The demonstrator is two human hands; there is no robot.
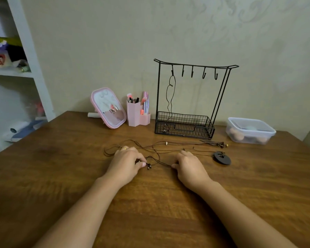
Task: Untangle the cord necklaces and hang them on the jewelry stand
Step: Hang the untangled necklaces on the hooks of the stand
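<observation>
1. My left hand (126, 161) sits low on the worktop (61, 158), thumb and fingertips pinching a cord beside a small cluster of dark beads (148, 166). I hold close to the beads, I think, because that is an end I can follow through the tangle.
2. My right hand (188, 164) lies just across from it, fingers curled down on the same run of cord, which looks taut between the two hands. Pinning it there should let me see which strands cross it.
3. The tangled cord necklaces (156, 149) are spread flat on the worktop beyond my hands, loops to the left and long strands running right to a dark round pendant (222, 157) and a small metal charm (222, 144). Flat, the crossings are easier to read.
4. The jewelry stand (191, 102) stands at the back against the wall. One necklace (170, 97) already hangs from its leftmost hook, trailing into the wire basket; the other four hooks are free.
5. By my judgement, untangling is under way and several necklaces remain.
</observation>
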